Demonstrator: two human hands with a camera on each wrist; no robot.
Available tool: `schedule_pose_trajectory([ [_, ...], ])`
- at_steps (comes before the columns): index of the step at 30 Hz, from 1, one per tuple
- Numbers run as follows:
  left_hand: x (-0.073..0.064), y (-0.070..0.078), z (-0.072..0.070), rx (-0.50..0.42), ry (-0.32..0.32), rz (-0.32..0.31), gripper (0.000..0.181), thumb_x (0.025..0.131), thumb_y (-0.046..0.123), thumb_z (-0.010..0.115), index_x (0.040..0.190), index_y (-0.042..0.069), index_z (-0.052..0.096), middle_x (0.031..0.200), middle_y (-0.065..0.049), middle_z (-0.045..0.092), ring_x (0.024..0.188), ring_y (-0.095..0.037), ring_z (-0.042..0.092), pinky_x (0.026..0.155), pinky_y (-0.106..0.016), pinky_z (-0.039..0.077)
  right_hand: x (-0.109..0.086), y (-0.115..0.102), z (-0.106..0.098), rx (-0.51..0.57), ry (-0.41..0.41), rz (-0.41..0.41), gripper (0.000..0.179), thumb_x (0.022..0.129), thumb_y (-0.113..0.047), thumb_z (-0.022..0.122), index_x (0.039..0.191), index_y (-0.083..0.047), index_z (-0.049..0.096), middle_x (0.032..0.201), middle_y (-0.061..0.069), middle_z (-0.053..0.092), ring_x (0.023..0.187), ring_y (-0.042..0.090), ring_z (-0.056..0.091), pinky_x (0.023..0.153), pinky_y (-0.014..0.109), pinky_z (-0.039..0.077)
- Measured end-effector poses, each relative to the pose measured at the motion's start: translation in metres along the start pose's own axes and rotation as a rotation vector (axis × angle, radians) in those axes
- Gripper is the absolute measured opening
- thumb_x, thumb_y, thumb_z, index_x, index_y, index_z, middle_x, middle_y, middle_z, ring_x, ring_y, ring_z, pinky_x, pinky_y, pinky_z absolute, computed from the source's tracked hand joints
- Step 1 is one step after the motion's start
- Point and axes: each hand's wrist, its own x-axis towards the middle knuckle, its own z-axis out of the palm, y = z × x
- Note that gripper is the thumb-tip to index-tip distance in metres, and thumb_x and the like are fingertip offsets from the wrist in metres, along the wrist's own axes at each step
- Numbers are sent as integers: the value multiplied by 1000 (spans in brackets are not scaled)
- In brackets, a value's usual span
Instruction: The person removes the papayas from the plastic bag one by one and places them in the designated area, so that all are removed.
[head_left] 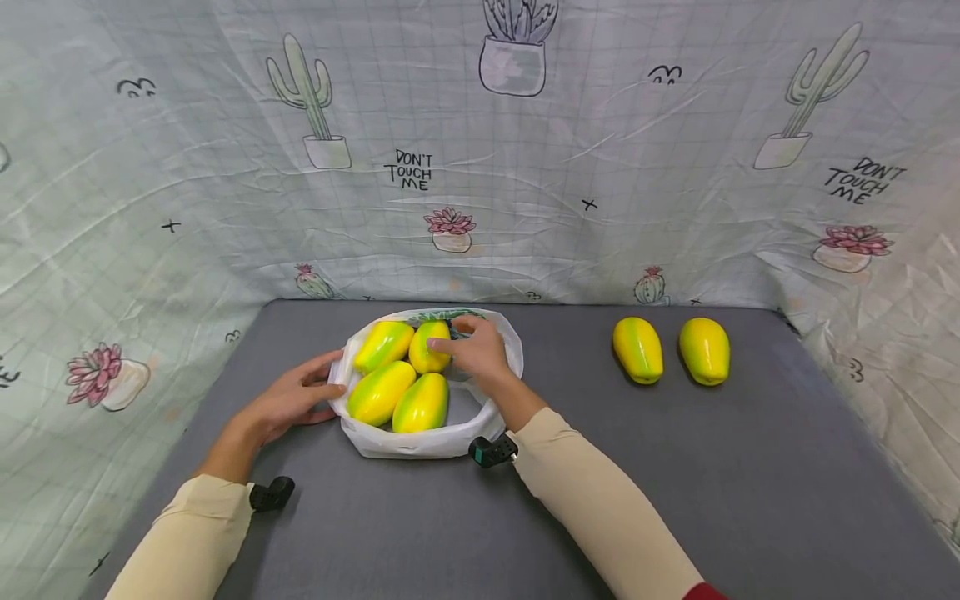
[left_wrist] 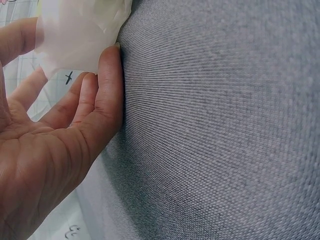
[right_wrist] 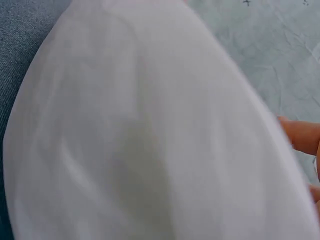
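A white plastic bag (head_left: 408, 442) stands wide at the mouth on the grey table, with a few yellow-green papayas inside. My right hand (head_left: 480, 350) reaches in over the bag's right side and holds one papaya (head_left: 427, 357) at the back, the thumb across its front. Three other papayas (head_left: 420, 403) lie beside it. At the left rim, my left hand (head_left: 292, 396) grips the bag, thumb over the edge and fingers along the outside. The left wrist view shows those fingers against the thin plastic (left_wrist: 82, 35). Blurred bag wall (right_wrist: 140, 125) covers most of the right wrist view.
Two more papayas, one left (head_left: 638, 350) and one right (head_left: 705, 351), lie side by side toward the table's back right. A cloth (head_left: 525, 183) printed with cacti hangs behind the table and along its sides. Grey fabric (head_left: 420, 525) covers the tabletop.
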Motion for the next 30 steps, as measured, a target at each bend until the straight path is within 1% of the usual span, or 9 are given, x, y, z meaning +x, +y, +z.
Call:
schedule_pose_trajectory([
  [3, 1, 1, 2, -1, 0, 11, 84, 104, 30, 65, 169, 24, 13, 169, -25, 24, 141, -38, 49, 103, -45, 59, 2, 2, 7, -54, 44, -1, 64, 86, -32, 87, 142, -11, 63, 146, 8, 62, 126, 28, 63, 90, 38, 63],
  [6, 2, 1, 2, -3, 3, 15, 84, 103, 30, 65, 169, 24, 13, 167, -24, 26, 140, -38, 49, 103, -45, 60, 4, 4, 13, -69, 65, -10, 61, 84, -37, 88, 135, -11, 67, 135, 8, 67, 116, 26, 65, 87, 36, 62],
  [9, 2, 1, 2, -1, 8, 15, 84, 103, 29, 65, 169, 24, 14, 167, -24, 26, 139, -37, 50, 102, -44, 60, 5, 5, 17, -82, 78, -17, 61, 83, -41, 88, 132, -10, 69, 127, 8, 70, 109, 25, 66, 89, 37, 62],
  [14, 1, 0, 2, 1, 7, 7, 84, 103, 30, 66, 169, 24, 15, 167, -24, 27, 137, -36, 51, 102, -44, 60, 4, 5, 22, -150, 117, -1, 68, 82, -48, 88, 135, -11, 67, 126, 6, 70, 110, 25, 65, 96, 39, 59],
  [17, 0, 0, 2, 7, 8, 2, 84, 103, 30, 65, 169, 23, 14, 167, -23, 27, 137, -36, 52, 102, -44, 60, 4, 5, 24, -173, 124, 26, 70, 81, -46, 89, 137, -11, 66, 128, 7, 69, 112, 25, 65, 98, 39, 59],
  [19, 0, -1, 3, 4, 9, 0, 84, 103, 30, 65, 169, 24, 15, 167, -23, 27, 137, -36, 51, 103, -45, 60, 5, 4, 24, -141, 117, 52, 72, 81, -41, 90, 140, -10, 64, 131, 9, 68, 114, 26, 66, 98, 39, 60],
  [23, 1, -1, 4, 0, 17, -2, 83, 103, 29, 65, 169, 24, 15, 167, -24, 27, 138, -37, 51, 103, -45, 59, 8, 3, 21, -19, 92, 114, 76, 82, -26, 90, 147, -7, 58, 138, 13, 65, 118, 29, 67, 95, 40, 63],
  [25, 1, -1, 4, -1, 19, -5, 83, 103, 28, 65, 169, 24, 15, 166, -24, 27, 138, -37, 50, 103, -45, 60, 9, 2, 20, 28, 79, 138, 76, 82, -21, 89, 149, -7, 56, 139, 14, 64, 118, 30, 68, 93, 41, 64],
  [30, -1, -3, 2, -6, 25, 2, 83, 103, 28, 65, 169, 24, 14, 166, -24, 28, 138, -37, 50, 102, -45, 60, 8, 0, 15, 67, 46, 139, 67, 84, -18, 88, 145, -8, 62, 135, 13, 67, 114, 30, 70, 89, 41, 65],
])
